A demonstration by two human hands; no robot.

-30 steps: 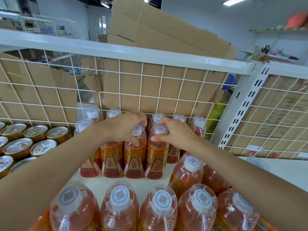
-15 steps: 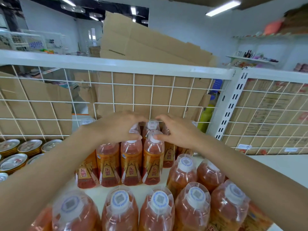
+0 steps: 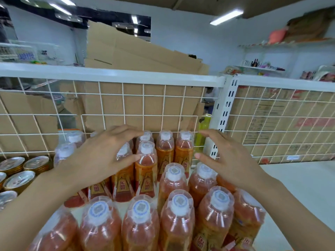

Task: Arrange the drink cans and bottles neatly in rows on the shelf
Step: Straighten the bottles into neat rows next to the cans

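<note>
Far on the white shelf [image 3: 299,187], tight against the wire grid back [image 3: 126,115], a block of orange drink bottles [image 3: 165,151] standing upright in rows, clear caps up, labels facing near. Nearer, a second cluster of the same bottles [image 3: 139,223], less even, its right-hand ones pushed up toward the far block. At the shelf's left edge, gold cans [image 3: 18,178] with silver tops, upright and close together. Left hand [image 3: 101,156] over the left part of the far block: fingers spread and loosely curved, gripping nothing, thumb tip just beside the neck of one bottle. Impossible to tell whether it touches there. Right hand [image 3: 228,160] over the right side, above the bottles between far block and near cluster, likewise released, fingers apart, palm turned toward the other hand. Between the two hands, several far bottles in plain sight. Behind the grid, flattened cardboard [image 3: 136,57] leaning up past the top rail, and a yellow-green bottle [image 3: 204,127] just left of the white slotted upright [image 3: 223,115]. Further right behind the grid, printed cartons [image 3: 272,124] stacked close.
</note>
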